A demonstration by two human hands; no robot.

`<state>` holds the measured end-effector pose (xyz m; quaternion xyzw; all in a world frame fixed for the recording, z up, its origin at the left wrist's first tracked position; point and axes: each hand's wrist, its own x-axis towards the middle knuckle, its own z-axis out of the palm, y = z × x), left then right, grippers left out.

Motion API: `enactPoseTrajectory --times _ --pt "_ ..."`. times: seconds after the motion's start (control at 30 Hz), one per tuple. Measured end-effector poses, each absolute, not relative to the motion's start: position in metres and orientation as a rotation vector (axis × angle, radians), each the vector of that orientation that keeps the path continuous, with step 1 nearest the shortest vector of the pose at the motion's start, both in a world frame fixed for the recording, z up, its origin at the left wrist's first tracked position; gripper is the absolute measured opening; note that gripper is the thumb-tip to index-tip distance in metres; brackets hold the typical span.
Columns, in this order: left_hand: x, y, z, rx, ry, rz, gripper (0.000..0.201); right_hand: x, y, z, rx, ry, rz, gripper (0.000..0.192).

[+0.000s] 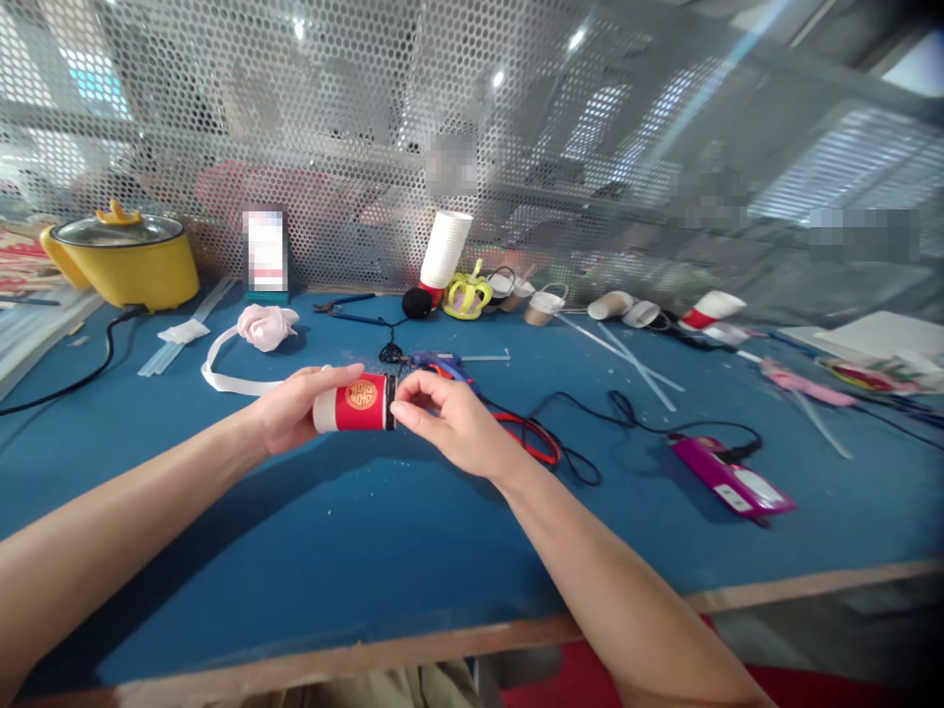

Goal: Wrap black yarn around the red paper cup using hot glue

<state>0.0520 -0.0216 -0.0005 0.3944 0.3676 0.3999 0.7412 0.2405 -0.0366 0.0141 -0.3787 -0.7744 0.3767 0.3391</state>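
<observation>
My left hand (pixel 295 405) is wrapped round a red and white paper cup (pixel 361 403) with a gold emblem, held on its side above the table. A band of black cord (pixel 391 402) circles the cup's right end. My right hand (pixel 446 418) has its thumb and forefinger closed at that band, the exact grip partly hidden. Just behind the cup lies a small tangle of black cord (pixel 390 351), its strand leading back toward a black yarn ball (pixel 418 303). A blue glue gun (pixel 446 366) rests behind my right hand.
Left stands a yellow electric pot (pixel 140 265), with a pale fabric rose (pixel 265 327) nearer. Pliers (pixel 346 305), stacked cups (pixel 446 251) and a yellow crown-shaped piece (pixel 467 293) line the back by the perforated screen. A purple packet (pixel 730 477) with a black cable lies right.
</observation>
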Motion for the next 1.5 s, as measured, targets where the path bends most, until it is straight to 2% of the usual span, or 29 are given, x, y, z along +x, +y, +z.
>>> enactPoseTrajectory --times 0.3,0.73,0.9,1.07,1.2,1.27,1.37,1.5 --pt "0.058 -0.033 -0.005 1.101 0.898 0.986 0.022 0.244 -0.030 0.014 -1.163 -1.811 0.810 0.025" --pt "0.064 -0.039 -0.010 1.200 0.955 0.892 0.023 0.228 -0.044 0.008 -0.802 -1.971 1.095 0.040" --pt "0.065 -0.036 -0.015 1.128 1.012 0.896 0.021 0.225 -0.043 0.006 -0.806 -1.931 1.085 0.035" --pt "0.063 -0.031 -0.020 1.166 1.098 0.927 0.025 0.247 -0.020 0.018 -1.206 -1.781 0.747 0.020" --pt "0.061 -0.028 -0.022 1.211 1.135 0.934 0.026 0.281 0.018 0.024 -1.828 -1.886 0.242 0.027" --pt "0.061 -0.027 -0.023 1.229 1.143 0.942 0.026 0.293 0.036 0.018 -1.988 -1.922 0.187 0.019" --pt "0.061 -0.027 -0.022 1.270 1.159 0.943 0.027 0.298 0.053 0.000 -2.124 -1.971 0.269 0.005" --pt "0.060 -0.028 -0.020 1.336 1.207 0.930 0.030 0.291 0.062 -0.020 -2.183 -1.946 0.324 0.011"
